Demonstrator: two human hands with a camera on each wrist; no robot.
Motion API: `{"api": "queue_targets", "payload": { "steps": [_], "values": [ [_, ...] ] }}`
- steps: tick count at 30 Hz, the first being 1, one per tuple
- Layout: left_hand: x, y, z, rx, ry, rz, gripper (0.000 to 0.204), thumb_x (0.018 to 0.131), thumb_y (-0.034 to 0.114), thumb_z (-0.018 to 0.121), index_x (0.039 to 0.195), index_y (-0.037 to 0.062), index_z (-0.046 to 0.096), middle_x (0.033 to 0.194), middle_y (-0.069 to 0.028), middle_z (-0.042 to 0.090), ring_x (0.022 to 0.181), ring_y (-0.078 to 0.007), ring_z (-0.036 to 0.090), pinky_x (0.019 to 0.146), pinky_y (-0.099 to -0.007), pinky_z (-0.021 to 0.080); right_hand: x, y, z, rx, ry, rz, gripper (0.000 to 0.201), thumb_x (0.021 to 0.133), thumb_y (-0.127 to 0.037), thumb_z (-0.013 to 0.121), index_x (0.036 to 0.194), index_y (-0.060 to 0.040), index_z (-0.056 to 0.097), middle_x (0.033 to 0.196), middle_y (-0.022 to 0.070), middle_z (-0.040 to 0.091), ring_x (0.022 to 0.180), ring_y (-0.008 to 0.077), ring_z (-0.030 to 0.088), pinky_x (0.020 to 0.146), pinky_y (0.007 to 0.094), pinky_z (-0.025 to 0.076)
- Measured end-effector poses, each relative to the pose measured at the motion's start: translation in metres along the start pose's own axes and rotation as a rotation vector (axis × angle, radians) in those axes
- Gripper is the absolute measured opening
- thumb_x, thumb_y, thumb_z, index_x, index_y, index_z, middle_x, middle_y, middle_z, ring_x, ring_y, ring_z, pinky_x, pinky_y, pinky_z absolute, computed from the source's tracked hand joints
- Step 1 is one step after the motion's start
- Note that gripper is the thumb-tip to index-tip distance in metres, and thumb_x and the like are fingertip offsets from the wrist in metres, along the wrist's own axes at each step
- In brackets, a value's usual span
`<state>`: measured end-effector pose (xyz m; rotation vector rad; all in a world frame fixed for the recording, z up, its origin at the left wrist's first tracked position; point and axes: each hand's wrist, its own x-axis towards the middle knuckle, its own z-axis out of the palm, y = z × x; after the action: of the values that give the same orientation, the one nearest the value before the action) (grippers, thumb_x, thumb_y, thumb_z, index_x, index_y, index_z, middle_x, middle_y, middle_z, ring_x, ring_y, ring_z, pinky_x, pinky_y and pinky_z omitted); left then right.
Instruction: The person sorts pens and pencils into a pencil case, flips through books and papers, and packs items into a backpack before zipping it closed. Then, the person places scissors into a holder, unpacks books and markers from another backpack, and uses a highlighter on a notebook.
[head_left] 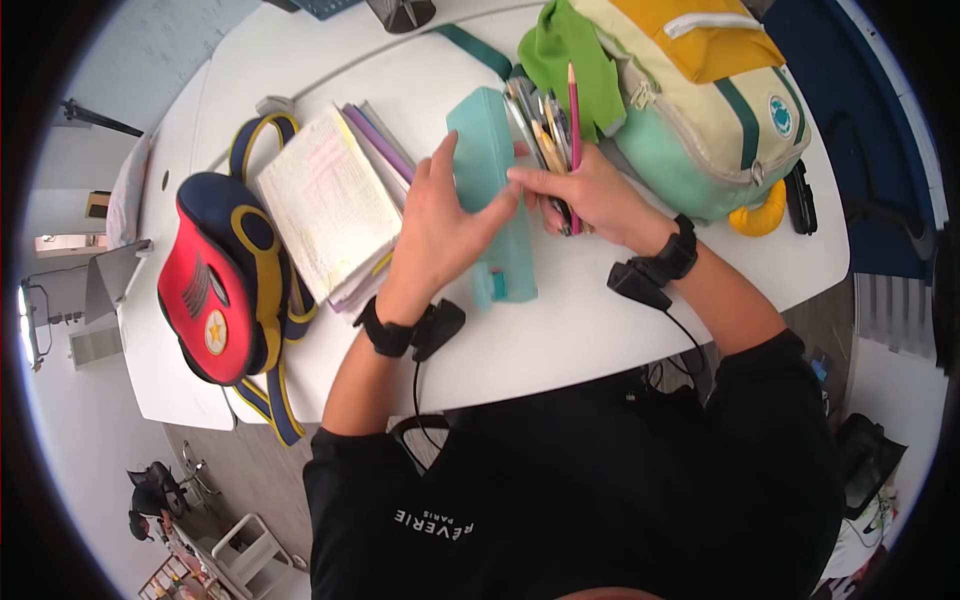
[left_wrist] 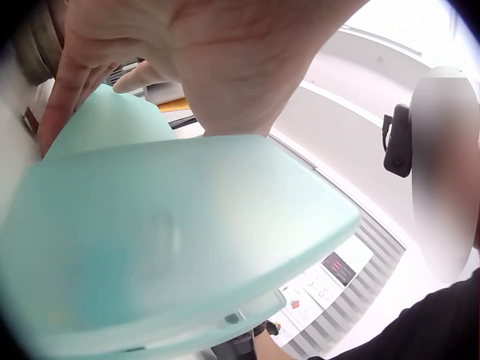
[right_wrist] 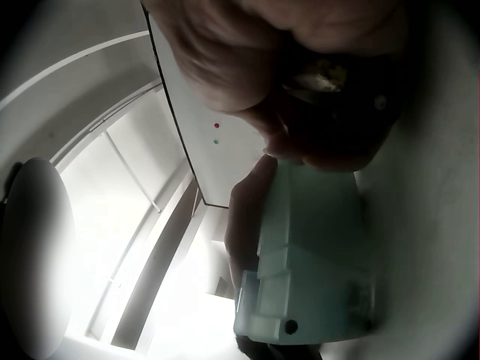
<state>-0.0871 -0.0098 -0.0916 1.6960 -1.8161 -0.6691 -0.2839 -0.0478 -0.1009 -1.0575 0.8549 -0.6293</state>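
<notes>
A translucent teal pencil case [head_left: 482, 135] lies lengthwise on the white table, and my left hand [head_left: 435, 220] grips it across the middle, fingers on the far side and thumb on the right. In the left wrist view the case [left_wrist: 180, 232] fills the foreground below the hand [left_wrist: 225, 60]. A small darker teal item [head_left: 498, 284] shows at its near end. Just right of the case, my right hand [head_left: 605, 200] holds a bundle of pens and pencils [head_left: 548, 140], a pink pencil [head_left: 573, 95] standing out tallest. The right wrist view is dark, with the case [right_wrist: 319, 247] below the hand.
Left of the case stands a stack of worn books [head_left: 330, 200], beside a red and navy bag [head_left: 215, 285] with yellow trim. At the right sits a cream and green backpack [head_left: 690, 120] with a green flap [head_left: 570, 55]. The white table's [head_left: 560, 345] front edge runs near my body.
</notes>
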Motion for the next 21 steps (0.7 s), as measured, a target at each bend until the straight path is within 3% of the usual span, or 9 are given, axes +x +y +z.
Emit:
{"api": "queue_targets", "payload": {
  "steps": [2,5,7,11,13,16,17,19,21],
  "values": [
    [0.0,0.007,0.001,0.038,0.016,0.016,0.087,0.079,0.039,0.074,0.14,-0.0139,0.041,0.114,-0.0275,0.059,0.089,-0.0267,0.063,0.072,-0.0349,0.052,0.005,0.003,-0.003,-0.015,0.012,-0.019,0.051,0.091,-0.023,0.073,0.129,0.0036,0.051,0.072,0.0044,0.059,0.047,0.0099,0.051,0.046,0.0261,0.042],
    [-0.003,0.012,0.002,0.089,0.014,0.015,0.089,0.08,0.043,0.075,0.139,-0.0139,0.041,0.116,-0.0293,0.059,0.095,-0.0315,0.064,0.079,-0.0386,0.052,0.007,0.007,-0.005,-0.055,0.08,-0.078,0.043,0.089,-0.022,0.073,0.118,0.0049,0.056,0.074,0.0062,0.062,0.046,0.0095,0.053,0.04,0.0245,0.039],
    [-0.006,0.018,0.003,0.034,0.013,0.032,0.089,0.081,0.041,0.076,0.134,-0.0206,0.04,0.11,-0.029,0.063,0.11,-0.0415,0.056,0.091,-0.0439,0.05,0.006,0.005,-0.006,-0.065,0.084,-0.073,0.041,0.089,-0.022,0.073,0.115,0.0041,0.056,0.073,0.0062,0.062,0.046,0.0095,0.053,0.04,0.0245,0.039],
    [-0.005,0.009,0.009,0.099,0.082,0.074,0.088,0.083,0.046,0.074,0.138,-0.0143,0.043,0.116,-0.0301,0.059,0.101,-0.0396,0.063,0.087,-0.0435,0.051,0.005,0.0,-0.006,-0.087,0.049,-0.062,0.032,0.089,-0.024,0.073,0.102,0.0006,0.057,0.072,0.0061,0.062,0.045,0.0096,0.053,0.04,0.025,0.039],
    [-0.006,0.014,0.007,0.065,0.016,0.045,0.089,0.084,0.042,0.075,0.136,-0.0199,0.038,0.116,-0.0353,0.056,0.11,-0.0445,0.057,0.09,-0.0448,0.051,0.005,-0.001,-0.007,-0.087,0.04,-0.063,0.03,0.089,-0.024,0.073,0.097,-0.0005,0.057,0.072,0.0061,0.061,0.045,0.0096,0.053,0.04,0.0252,0.04],
    [-0.007,0.015,0.008,0.07,-0.02,-0.005,0.089,0.085,0.044,0.074,0.138,-0.0179,0.038,0.128,-0.0366,0.049,0.114,-0.0455,0.056,0.091,-0.0441,0.051,0.005,0.001,-0.009,-0.103,0.045,-0.067,0.028,0.089,-0.024,0.073,0.091,-0.0017,0.057,0.071,0.0059,0.061,0.045,0.0098,0.053,0.039,0.0256,0.04],
    [-0.009,0.011,0.008,0.071,-0.026,-0.002,0.089,0.085,0.044,0.074,0.138,-0.0179,0.038,0.128,-0.0366,0.049,0.114,-0.0455,0.056,0.091,-0.0441,0.051,0.005,0.003,-0.009,-0.123,0.054,-0.069,0.027,0.089,-0.024,0.073,0.089,-0.0016,0.057,0.07,0.0057,0.06,0.045,0.0099,0.053,0.039,0.0259,0.04],
    [-0.015,-0.001,0.004,0.031,-0.076,0.126,0.083,0.086,0.042,0.074,0.143,-0.0086,0.04,0.13,-0.027,0.052,0.105,-0.0329,0.059,0.088,-0.0381,0.05,0.006,0.005,-0.009,-0.107,0.08,-0.065,0.027,0.089,-0.023,0.073,0.089,-0.0015,0.057,0.069,0.0055,0.06,0.045,0.01,0.053,0.039,0.026,0.04],
    [-0.021,-0.004,-0.008,-0.056,-0.158,0.133,0.086,0.085,0.042,0.075,0.145,-0.0066,0.039,0.136,-0.026,0.049,0.108,-0.032,0.057,0.09,-0.0378,0.05,0.006,0.004,-0.011,-0.102,0.105,-0.064,0.026,0.089,-0.022,0.072,0.089,-0.0015,0.057,0.068,0.0053,0.059,0.045,0.0102,0.053,0.039,0.0262,0.04]
  ]
}}
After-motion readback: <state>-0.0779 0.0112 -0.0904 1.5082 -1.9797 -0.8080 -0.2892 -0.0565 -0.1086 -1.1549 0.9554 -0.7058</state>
